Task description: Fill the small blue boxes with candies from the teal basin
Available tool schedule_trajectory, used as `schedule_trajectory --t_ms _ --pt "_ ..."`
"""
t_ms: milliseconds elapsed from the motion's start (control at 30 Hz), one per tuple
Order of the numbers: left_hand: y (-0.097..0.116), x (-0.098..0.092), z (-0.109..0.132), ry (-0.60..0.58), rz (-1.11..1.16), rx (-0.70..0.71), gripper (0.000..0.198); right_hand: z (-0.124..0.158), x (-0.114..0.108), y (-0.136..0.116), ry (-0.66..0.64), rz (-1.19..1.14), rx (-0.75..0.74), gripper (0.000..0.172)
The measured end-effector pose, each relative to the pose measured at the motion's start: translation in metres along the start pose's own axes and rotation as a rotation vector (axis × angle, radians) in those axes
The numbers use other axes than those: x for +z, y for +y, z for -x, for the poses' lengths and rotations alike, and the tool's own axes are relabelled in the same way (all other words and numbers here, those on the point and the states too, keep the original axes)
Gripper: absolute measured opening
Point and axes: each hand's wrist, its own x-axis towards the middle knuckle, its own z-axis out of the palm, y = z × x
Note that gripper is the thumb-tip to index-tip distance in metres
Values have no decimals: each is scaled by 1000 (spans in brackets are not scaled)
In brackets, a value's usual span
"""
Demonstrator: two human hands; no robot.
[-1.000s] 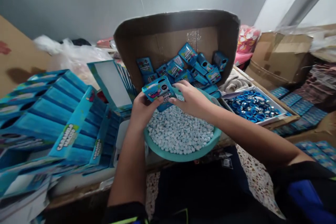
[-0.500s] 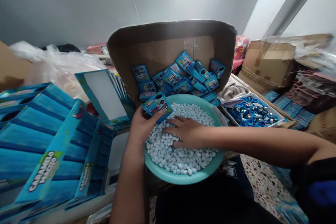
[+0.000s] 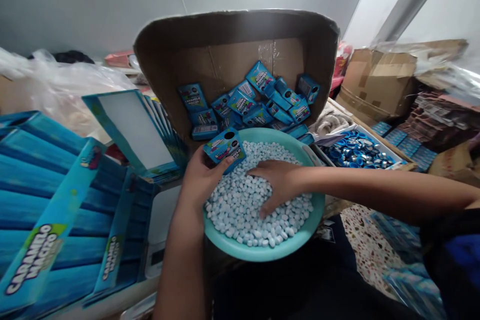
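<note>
My left hand [image 3: 200, 175] is wrapped around a small blue candy box [image 3: 226, 149], tilted over the left rim of a turquoise basin [image 3: 262, 255]. Pale blue-white candies [image 3: 240, 205] fill the basin. Among them is my right hand [image 3: 279, 182], thumb apart from the other fingers and fingertips sunk in the candies. Whether any candies lie under its palm is hidden. Just behind the basin, several similar blue boxes [image 3: 242, 102] lie in a large open carton [image 3: 180, 60].
Blue display cartons [image 3: 56, 210] stand at the left, near a pale scale-like device [image 3: 161, 220]. On the right, a white tray [image 3: 397, 164] holds blue and silver pieces [image 3: 356, 150]. Behind it sit a brown carton [image 3: 378, 80] and stacked flat pieces [image 3: 427, 115].
My right hand has moved slightly right through the candies, its thumb spreading away from the fingers. My left hand still holds the candy box. The camera view has shifted a little.
</note>
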Motion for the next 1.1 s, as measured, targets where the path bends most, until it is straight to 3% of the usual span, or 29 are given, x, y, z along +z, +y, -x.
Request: schedule_trajectory --t_ms 133,333,500,667,867,1100 --pt "-8 0 -2 -39 -68 12 66 -8 3 -12 4 -66 10 116" --pt "-10 -2 -2 -46 -122 9 63 -27 8 -21 135 -145 25 63" --pt "1 -1 1 -73 -102 17 64 -27 1 -18 189 -170 -12 59" --pt "5 -3 3 -131 -176 -4 62 -13 -6 -15 304 -361 -109 20" --pt "2 -5 3 -171 -186 -2 60 -2 -11 -21 518 -724 -247 18" --pt "3 -5 6 -187 -181 53 56 -28 -51 -34 818 -1307 -278 30"
